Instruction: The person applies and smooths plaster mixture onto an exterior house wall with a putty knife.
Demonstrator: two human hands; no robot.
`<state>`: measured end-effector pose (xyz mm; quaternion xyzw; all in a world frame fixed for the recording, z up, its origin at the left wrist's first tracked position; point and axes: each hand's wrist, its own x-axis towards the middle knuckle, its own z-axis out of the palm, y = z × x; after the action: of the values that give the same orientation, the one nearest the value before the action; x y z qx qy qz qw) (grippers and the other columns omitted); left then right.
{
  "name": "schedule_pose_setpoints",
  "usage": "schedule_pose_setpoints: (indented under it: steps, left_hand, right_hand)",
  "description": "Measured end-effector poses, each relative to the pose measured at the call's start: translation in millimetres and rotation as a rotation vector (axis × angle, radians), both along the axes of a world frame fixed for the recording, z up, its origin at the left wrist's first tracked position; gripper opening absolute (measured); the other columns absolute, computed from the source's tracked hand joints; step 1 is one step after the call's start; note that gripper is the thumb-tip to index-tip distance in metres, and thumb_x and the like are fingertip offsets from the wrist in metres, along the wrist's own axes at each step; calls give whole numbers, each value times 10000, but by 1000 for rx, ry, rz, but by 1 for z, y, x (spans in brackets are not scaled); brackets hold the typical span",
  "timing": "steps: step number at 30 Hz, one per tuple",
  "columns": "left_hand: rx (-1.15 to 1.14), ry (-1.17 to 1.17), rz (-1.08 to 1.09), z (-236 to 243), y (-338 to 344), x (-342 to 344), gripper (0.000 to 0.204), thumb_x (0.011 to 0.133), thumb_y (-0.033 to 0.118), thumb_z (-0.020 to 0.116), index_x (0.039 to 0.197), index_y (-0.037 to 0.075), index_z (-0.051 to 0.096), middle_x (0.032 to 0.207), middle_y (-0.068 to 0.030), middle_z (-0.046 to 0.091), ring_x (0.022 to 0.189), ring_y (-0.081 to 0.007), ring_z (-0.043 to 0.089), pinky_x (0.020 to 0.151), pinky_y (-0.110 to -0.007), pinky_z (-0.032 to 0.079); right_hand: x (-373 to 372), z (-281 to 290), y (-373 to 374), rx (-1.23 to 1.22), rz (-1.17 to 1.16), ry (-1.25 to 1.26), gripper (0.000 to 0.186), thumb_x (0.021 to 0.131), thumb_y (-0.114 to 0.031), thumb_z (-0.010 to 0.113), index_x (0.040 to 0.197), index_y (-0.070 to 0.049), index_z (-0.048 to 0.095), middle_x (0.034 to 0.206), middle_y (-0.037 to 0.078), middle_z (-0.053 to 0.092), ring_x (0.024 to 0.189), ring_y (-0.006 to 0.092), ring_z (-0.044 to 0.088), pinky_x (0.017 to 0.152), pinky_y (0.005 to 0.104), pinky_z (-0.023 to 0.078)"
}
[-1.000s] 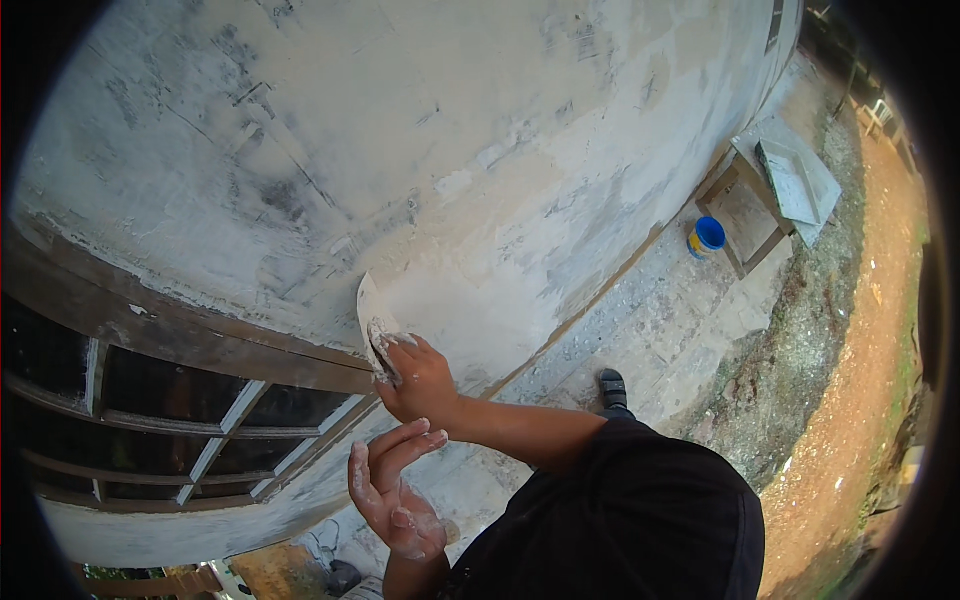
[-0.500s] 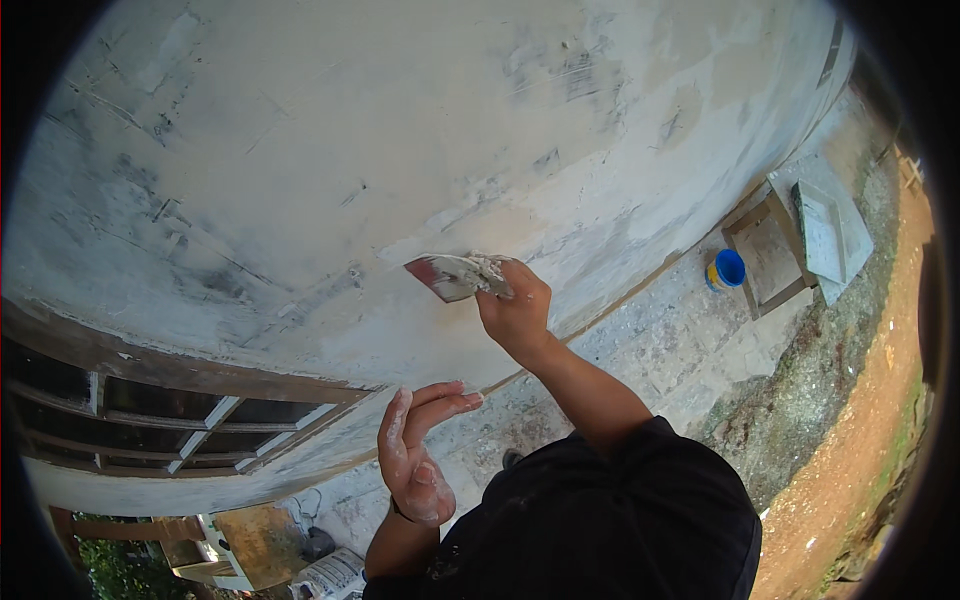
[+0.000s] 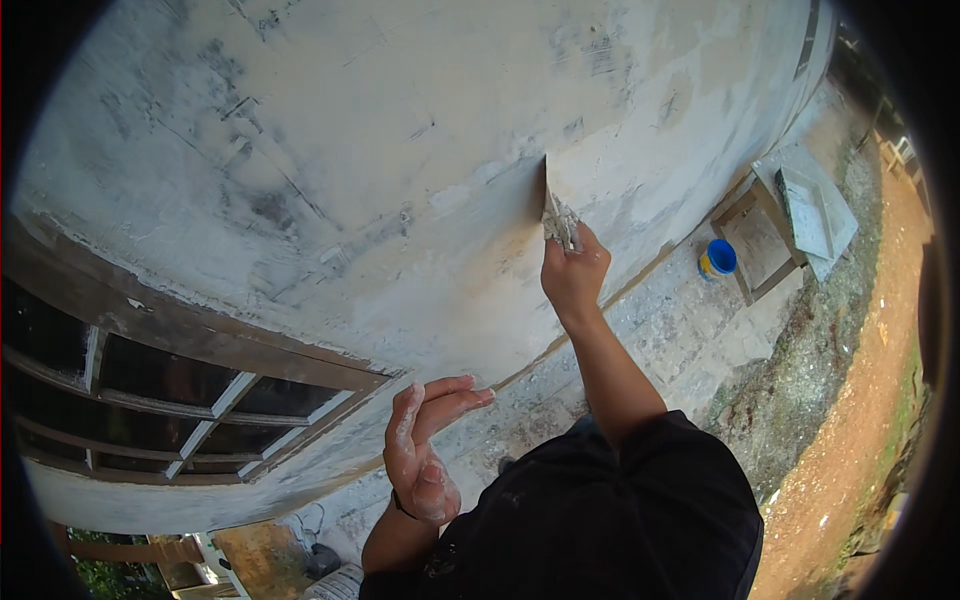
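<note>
My right hand [image 3: 577,268] grips a putty knife [image 3: 558,215] smeared with pale filler, its fingers wrapped round the handle. The blade stands nearly edge-on against the whitish, patchy wall [image 3: 430,200], which carries grey scuffs and beige patches. Lower down and nearer my body, my left hand [image 3: 425,455] is raised with nothing in it, its fingers apart and loosely bent. White residue coats its fingers and thumb, and a dark band circles the wrist.
A brown-framed window [image 3: 190,395] with white bars lies at the left. On the right, a blue and yellow bucket [image 3: 718,258] stands on the splattered ground beside a wooden frame [image 3: 760,240] and a pale tray [image 3: 815,212]. A stained board [image 3: 262,560] is at lower left.
My right hand has moved up and to the right along the wall, turning the putty knife from broadside to nearly edge-on. The left hand keeps about the same pose.
</note>
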<state>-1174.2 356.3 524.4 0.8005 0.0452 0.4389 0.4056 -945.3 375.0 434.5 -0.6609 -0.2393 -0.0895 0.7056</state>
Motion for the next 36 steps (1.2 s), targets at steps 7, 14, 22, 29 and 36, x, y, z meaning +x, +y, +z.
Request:
schedule_pose_setpoints:
  steps: [7,14,22,29,36]
  left_hand:
    - [64,-15,74,10,8,-86,645,890,353,318,1379,-45,182,923,-258,625,950,-368,573,891,-455,392]
    - [12,-31,23,15,10,-104,658,885,351,339,1382,-47,175,940,-270,619,964,-384,562,878,-444,412]
    - [32,-13,-34,13,3,-59,655,880,339,351,1377,-54,182,942,-266,619,961,-380,563,905,-464,381]
    - [28,7,-69,11,5,2,657,886,358,350,1373,-53,191,936,-250,627,947,-371,579,900,-458,385]
    - [27,30,-48,5,11,10,657,889,371,359,1375,-43,203,935,-248,630,949,-364,581,893,-453,394]
  right_hand:
    - [-123,19,44,66,49,-136,172,645,-25,607,816,-27,593,766,166,594,723,366,554,637,412,461]
    - [-197,25,42,57,206,-206,293,643,-5,599,936,-11,614,801,165,607,731,353,578,654,383,485]
    - [-103,15,24,138,525,63,260,725,-2,559,971,-15,642,838,181,650,736,278,638,679,305,491]
    - [29,0,12,168,322,141,290,716,-1,540,989,16,636,816,103,667,731,119,596,678,246,474]
    - [38,19,-29,142,205,196,270,728,-5,512,961,49,637,808,91,673,710,103,588,649,248,472]
